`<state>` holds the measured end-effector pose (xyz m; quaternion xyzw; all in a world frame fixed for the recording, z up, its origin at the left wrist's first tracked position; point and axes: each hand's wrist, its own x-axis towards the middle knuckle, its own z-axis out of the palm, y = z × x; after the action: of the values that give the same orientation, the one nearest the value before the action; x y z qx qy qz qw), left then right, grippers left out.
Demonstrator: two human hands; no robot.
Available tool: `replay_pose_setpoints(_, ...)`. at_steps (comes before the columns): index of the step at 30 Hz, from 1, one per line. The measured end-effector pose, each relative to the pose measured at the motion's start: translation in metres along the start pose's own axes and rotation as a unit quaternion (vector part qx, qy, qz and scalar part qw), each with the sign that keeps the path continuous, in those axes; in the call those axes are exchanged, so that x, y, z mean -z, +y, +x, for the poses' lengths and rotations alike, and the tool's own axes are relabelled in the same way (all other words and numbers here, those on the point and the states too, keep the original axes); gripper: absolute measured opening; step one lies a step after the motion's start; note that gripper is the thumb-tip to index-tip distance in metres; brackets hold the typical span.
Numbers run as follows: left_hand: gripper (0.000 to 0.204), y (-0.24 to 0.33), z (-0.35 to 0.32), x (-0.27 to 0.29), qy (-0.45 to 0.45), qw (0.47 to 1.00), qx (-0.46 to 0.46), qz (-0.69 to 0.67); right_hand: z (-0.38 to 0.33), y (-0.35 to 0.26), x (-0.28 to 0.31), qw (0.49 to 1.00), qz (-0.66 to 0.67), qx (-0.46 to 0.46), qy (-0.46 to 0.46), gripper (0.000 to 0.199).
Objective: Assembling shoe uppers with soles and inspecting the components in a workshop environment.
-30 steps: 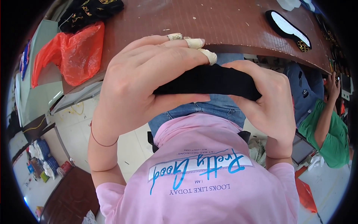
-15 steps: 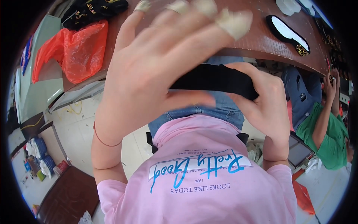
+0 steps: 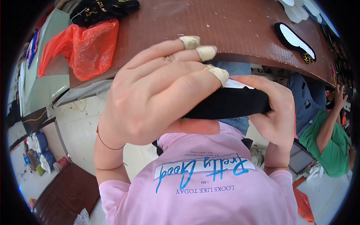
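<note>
A strip-like black fabric piece (image 3: 228, 105) with a white face along its far edge is held above my lap. It looks like the black-and-white sole-shaped piece (image 3: 296, 39) with gold trim that lies on the right of the table. My left hand (image 3: 161, 93) covers its left end, thumb beneath and forefinger over it, the other fingers stretched beyond. Pale tape wraps several of its fingertips. At the other end, my right hand (image 3: 275, 107) grips the piece between thumb and curled fingers. My left hand hides the left end.
Along the far side runs a reddish-brown table (image 3: 176, 22). A red plastic bag (image 3: 93, 48) lies at its left, beside a black cloth bundle with gold pattern (image 3: 103, 11). White pieces (image 3: 294, 11) sit far right. Another person in green (image 3: 330, 146) works at the right.
Both hands have come nearer my body with the black piece. It has tilted, so some white shows. The left fingers, blurred before, have drawn in over it.
</note>
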<state>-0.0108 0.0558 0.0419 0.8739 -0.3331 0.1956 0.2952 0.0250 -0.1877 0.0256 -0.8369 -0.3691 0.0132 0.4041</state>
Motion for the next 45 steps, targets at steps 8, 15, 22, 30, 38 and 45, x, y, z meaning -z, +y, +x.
replay_pose_setpoints(8,0.054,0.000,-0.007,-0.007,0.051,0.998,0.003,-0.041,0.002,0.003,-0.003,0.999,0.015,-0.029,-0.029,0.049)
replay_pose_setpoints(15,0.053,-0.005,-0.009,-0.009,0.123,0.977,0.020,-0.174,0.005,-0.002,-0.015,0.984,0.142,-0.098,-0.051,0.045)
replay_pose_setpoints(22,0.052,-0.013,-0.013,-0.008,0.161,0.950,0.027,-0.264,0.008,-0.001,-0.023,0.986,0.165,-0.035,-0.016,0.043)
replay_pose_setpoints(30,0.053,-0.017,-0.016,-0.014,0.131,0.951,0.069,-0.273,0.005,0.008,-0.030,0.977,0.203,-0.067,-0.018,0.039)
replay_pose_setpoints(38,0.055,-0.013,-0.008,-0.012,0.124,0.956,0.069,-0.258,0.002,0.010,-0.035,0.950,0.281,-0.134,-0.026,0.031)
replay_pose_setpoints(45,0.068,-0.013,-0.002,-0.013,0.136,0.956,0.083,-0.246,0.001,0.009,-0.039,0.899,0.386,-0.208,-0.009,0.022)
